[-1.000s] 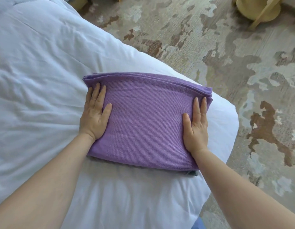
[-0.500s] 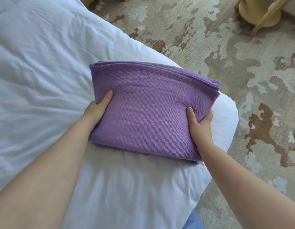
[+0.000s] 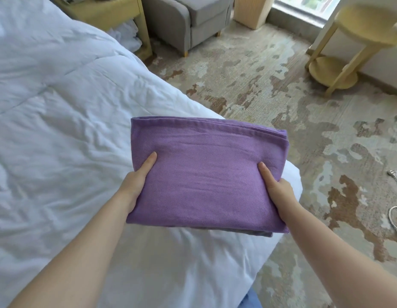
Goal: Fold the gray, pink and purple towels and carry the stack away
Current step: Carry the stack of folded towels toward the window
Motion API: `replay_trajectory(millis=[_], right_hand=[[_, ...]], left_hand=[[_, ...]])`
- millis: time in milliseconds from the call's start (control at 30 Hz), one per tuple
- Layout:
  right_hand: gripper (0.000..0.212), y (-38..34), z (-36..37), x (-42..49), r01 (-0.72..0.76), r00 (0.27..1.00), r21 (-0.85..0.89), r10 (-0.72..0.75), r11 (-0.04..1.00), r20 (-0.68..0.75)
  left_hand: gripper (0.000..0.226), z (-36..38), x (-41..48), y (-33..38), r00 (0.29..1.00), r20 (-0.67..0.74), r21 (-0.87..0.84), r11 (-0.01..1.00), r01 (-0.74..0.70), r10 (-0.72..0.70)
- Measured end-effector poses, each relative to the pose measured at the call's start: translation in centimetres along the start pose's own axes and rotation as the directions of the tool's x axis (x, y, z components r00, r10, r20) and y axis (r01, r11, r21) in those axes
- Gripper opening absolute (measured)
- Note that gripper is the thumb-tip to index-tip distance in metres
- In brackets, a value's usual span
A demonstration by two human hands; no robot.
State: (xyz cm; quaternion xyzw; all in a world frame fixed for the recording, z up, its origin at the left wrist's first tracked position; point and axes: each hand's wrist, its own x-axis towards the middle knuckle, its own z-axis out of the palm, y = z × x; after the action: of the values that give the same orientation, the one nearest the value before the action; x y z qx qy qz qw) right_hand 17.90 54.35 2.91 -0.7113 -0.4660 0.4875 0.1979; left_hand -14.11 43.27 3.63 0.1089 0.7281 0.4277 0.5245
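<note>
I hold the stack at both short sides, my hands well apart. My left hand (image 3: pixel 137 183) grips the left side, thumb flat on top of the purple towel (image 3: pixel 204 174), the other fingers hidden underneath. My right hand (image 3: pixel 275 187) grips the right side the same way, thumb on top and fingers tucked under, out of sight.

The purple towel is folded into a rectangle and lies on top of the stack, its layered edges along the far side. A strip of gray towel (image 3: pixel 260 232) peeks out under its near right corner; the rest of the stack is covered.

The stack sits over the corner of the bed (image 3: pixel 59 130), with a soft shadow on the white duvet below its near edge. Its far right corner reaches out past the bed over the patterned carpet (image 3: pixel 282 96). I cannot tell whether the underside touches the duvet.

Beyond the bed stand a yellow nightstand (image 3: pixel 117 14) and a gray armchair (image 3: pixel 188 21). A round yellow side table (image 3: pixel 360 30) stands at the far right, and a white cable (image 3: pixel 395 214) lies on the carpet by the right edge.
</note>
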Motion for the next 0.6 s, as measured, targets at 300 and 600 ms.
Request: replay_trajectory(millis=[300, 600], right_hand=[[0.079, -9.9, -11.3, -3.7, 0.023, 0.999, 0.137, -0.026, 0.990, 0.024], [0.079, -10.3, -24.0, 1.5, 0.041, 0.998, 0.224, -0.029, 0.974, -0.054]], left_hand=[[0.092, 3.9, -9.0, 11.3, 0.991, 0.052, -0.023, 0.992, -0.121, 0.122], [0.100, 17.7, -9.7, 17.8, 0.970, 0.170, 0.016, 0.984, -0.177, 0.171]])
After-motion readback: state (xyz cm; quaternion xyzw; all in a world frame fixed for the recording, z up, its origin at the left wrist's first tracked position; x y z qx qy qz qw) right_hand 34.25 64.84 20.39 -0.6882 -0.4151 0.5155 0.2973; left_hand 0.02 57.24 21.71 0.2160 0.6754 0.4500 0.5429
